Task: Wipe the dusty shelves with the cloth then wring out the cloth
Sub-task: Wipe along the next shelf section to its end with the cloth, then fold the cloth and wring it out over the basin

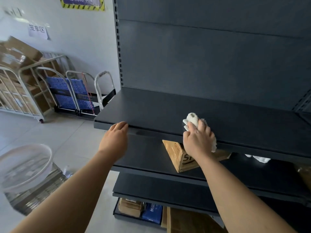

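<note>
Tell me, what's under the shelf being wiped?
Under the top shelf sits a brown taped box and something white further right. The right hand with the cloth hides part of the box.

Two hands: left hand [116, 140], right hand [197, 140]. One white cloth [193, 119]. Four dark shelves visible, top shelf [168, 108] at 12 o'clock. One brown parcel [176, 153] on second shelf. One clear basin [25, 165] at 8 o'clock. Two blue crates [67, 91] at 10 o'clock.
</note>
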`<control>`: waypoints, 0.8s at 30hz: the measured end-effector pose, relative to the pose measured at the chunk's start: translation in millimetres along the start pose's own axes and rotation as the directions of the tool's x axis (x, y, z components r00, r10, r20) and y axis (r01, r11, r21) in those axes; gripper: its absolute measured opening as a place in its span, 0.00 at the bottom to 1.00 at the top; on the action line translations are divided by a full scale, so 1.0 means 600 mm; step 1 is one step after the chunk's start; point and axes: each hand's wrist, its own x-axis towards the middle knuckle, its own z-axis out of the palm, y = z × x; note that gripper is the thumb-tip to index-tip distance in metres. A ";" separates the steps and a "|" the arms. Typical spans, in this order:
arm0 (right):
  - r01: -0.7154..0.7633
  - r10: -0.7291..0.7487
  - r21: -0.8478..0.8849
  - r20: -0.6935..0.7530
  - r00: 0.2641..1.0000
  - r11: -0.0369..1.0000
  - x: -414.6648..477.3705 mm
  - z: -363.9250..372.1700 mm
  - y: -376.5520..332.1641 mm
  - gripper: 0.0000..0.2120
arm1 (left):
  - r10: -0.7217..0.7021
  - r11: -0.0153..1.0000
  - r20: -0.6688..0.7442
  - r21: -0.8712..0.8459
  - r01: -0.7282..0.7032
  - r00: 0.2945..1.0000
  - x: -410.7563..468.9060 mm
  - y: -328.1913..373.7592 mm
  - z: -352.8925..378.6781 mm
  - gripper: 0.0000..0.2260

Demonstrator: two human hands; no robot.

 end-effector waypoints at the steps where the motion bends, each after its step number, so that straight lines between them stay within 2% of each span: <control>1: 0.023 -0.023 0.006 0.010 1.000 1.000 -0.001 0.005 -0.026 0.22 | -0.002 1.000 -0.004 0.009 0.002 1.000 -0.001 -0.014 -0.004 0.23; 6: 0.105 -0.107 0.039 0.052 0.993 0.994 -0.003 0.026 -0.150 0.25 | -0.010 0.998 0.010 0.055 0.010 1.000 0.002 -0.096 -0.029 0.23; 10: 0.196 -0.199 0.105 0.024 0.980 0.975 -0.004 0.048 -0.241 0.31 | 0.037 0.998 0.032 0.056 -0.038 0.999 0.014 -0.152 -0.041 0.22; 14: 0.288 -0.301 0.155 0.066 0.951 0.945 0.000 0.063 -0.326 0.28 | 0.136 0.989 0.031 0.054 -0.137 0.990 0.018 -0.184 -0.045 0.22; 19: 0.399 -0.428 0.199 0.132 0.894 0.895 0.007 0.073 -0.404 0.25 | 0.106 0.994 0.044 -0.027 -0.105 0.993 0.018 -0.229 -0.041 0.23; 22: 0.430 -0.485 0.293 0.149 0.862 0.854 0.008 0.074 -0.435 0.25 | 0.128 0.991 0.033 -0.040 -0.126 0.991 0.018 -0.242 -0.040 0.22; 24: 0.443 -0.521 0.365 0.151 0.840 0.819 0.008 0.073 -0.446 0.25 | 0.087 0.995 0.052 -0.047 -0.085 0.995 0.019 -0.243 -0.046 0.22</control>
